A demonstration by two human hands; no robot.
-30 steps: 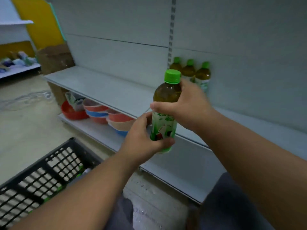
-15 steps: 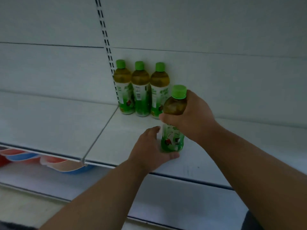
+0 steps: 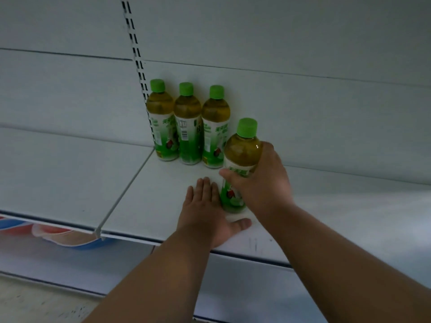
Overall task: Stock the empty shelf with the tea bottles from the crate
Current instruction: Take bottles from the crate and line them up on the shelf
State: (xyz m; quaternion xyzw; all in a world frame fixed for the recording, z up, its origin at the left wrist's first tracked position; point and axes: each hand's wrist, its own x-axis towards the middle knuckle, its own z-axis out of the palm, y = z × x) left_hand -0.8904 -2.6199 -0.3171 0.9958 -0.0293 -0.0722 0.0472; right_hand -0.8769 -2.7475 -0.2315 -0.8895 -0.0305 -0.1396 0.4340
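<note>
Right hand (image 3: 263, 183) is wrapped around the tea bottle (image 3: 240, 164) at its middle, fingers curled over the label — that grip is clamped on the bottle, thumb across the front. The bottle is upright, green cap (image 3: 246, 127) on top, its base down at the white shelf (image 3: 163, 194), though whether it is fully set down I cannot tell. Left hand (image 3: 205, 210) lies flat and spread on the shelf just beside the bottle's left flank, fingers pointing toward the back wall, thumb stretched out in front of the bottle's base — nothing held in it, its index finger side brushing the label or very near it. Behind the held bottle and a little to its left, three more tea bottles (image 3: 189, 127) stand in a tight row against the back panel (image 3: 303, 101), shoulders touching, caps green. The held bottle stands in front of the rightmost one of that row. Left of the row, a slotted upright strip (image 3: 137, 57) runs up the panel. Lower left of the held bottle, under the shelf's front edge, stacked bowls (image 3: 70, 236) in pale, red and blue peek out.
</note>
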